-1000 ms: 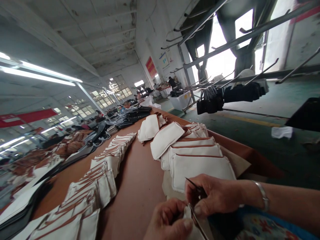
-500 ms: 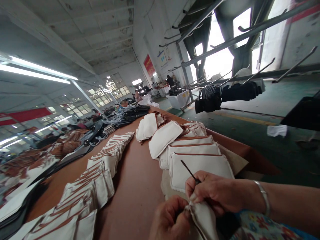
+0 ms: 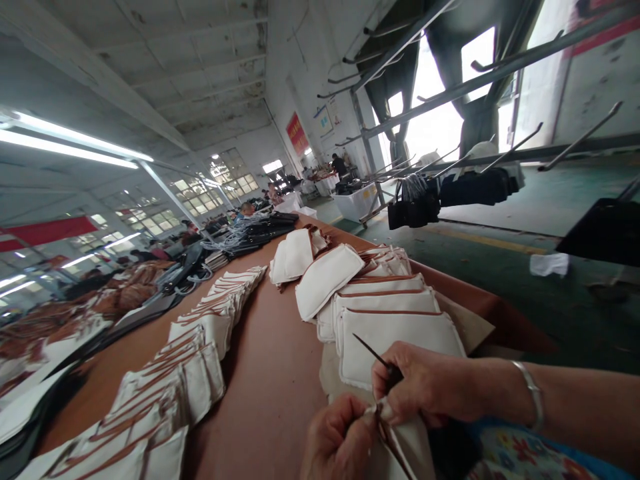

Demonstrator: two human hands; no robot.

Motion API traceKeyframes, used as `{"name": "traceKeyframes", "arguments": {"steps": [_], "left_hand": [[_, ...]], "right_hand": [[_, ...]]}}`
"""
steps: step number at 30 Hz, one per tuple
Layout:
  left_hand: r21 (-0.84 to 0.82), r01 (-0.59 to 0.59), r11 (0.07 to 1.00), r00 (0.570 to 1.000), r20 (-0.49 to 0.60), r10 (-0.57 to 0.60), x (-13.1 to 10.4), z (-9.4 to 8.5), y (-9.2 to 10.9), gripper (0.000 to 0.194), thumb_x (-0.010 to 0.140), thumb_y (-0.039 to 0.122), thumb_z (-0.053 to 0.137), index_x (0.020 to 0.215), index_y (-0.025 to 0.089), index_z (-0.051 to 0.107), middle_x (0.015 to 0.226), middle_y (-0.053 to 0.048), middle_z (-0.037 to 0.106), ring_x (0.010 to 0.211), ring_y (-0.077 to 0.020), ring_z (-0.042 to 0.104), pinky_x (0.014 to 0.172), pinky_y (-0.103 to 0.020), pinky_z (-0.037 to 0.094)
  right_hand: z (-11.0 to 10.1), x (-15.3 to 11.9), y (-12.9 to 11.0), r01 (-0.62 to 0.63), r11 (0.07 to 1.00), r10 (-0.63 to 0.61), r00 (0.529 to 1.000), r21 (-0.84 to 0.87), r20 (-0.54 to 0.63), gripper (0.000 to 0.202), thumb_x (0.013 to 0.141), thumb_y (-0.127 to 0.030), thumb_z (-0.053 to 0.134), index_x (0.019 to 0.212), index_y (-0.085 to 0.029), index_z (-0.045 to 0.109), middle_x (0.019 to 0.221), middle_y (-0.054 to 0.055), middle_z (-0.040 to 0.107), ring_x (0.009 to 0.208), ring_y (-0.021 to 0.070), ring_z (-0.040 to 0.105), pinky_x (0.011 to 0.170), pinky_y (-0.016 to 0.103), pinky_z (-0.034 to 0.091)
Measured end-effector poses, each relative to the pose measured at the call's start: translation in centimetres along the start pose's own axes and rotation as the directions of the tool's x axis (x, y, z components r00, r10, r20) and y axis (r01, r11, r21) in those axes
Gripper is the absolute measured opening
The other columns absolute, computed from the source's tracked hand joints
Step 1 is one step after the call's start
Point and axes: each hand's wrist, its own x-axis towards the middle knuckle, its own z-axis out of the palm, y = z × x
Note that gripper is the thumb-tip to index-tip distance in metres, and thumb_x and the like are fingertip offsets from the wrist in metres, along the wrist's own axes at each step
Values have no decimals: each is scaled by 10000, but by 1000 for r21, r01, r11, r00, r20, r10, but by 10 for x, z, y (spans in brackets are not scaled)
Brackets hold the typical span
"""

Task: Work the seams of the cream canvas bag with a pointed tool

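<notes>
A white leather-like pouch piece with a brown-edged opening hangs between my hands at the bottom of the view. My left hand pinches its top edge, thumb against fingers. My right hand grips the same edge close beside the left one. A thin dark pointed tool, perhaps an awl, sticks out up and left from the right hand's fingers. Directly beyond my hands lies a stack of white pouch pieces with brown edging. The lower part of the held piece runs out of view.
A long overlapping row of white pouch pieces lies to the left on the brown table. Black bags with grey handles lie farther back. A metal rack with hanging black bags stands right. Other people work far off.
The pointed tool has tilted slightly lower and to the left in my right hand. Both hands stay on the pouch piece, whose opening looks a little wider.
</notes>
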Motion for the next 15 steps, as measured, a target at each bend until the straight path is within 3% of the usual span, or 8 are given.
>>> {"name": "traceKeyframes", "arguments": {"steps": [4,7,12,15], "left_hand": [[-7,-22,1000,999,27,23,7,-2,-7,470,691,605,725,640,152,612,538,53,431,514,-85,303,482,-220,184],[92,-31,995,999,-18,33,6,0,-4,381,742,513,695,657,145,643,540,48,455,504,-85,310,469,-220,177],[241,-97,966,990,-74,118,-2,8,6,267,799,362,607,648,150,666,530,63,400,497,-83,270,464,-225,171],[290,-132,948,981,-97,167,-5,11,5,263,796,344,581,644,153,678,539,52,399,502,-93,281,460,-233,172]], "right_hand": [[3,-1,0,159,984,-167,981,-84,-99,77,618,-147,634,694,-140,640,516,-74,504,451,56,380,422,167,283],[7,-1,1,284,944,-308,940,-168,-143,38,624,-133,622,656,-118,638,559,-43,554,560,83,448,503,181,338],[14,-3,9,317,916,-374,898,-247,-231,96,636,-112,590,712,-120,648,597,-35,576,590,101,476,526,197,345],[14,-5,14,333,898,-398,893,-287,-210,113,649,-103,576,733,-129,647,616,-34,587,595,102,488,528,198,344]]}}
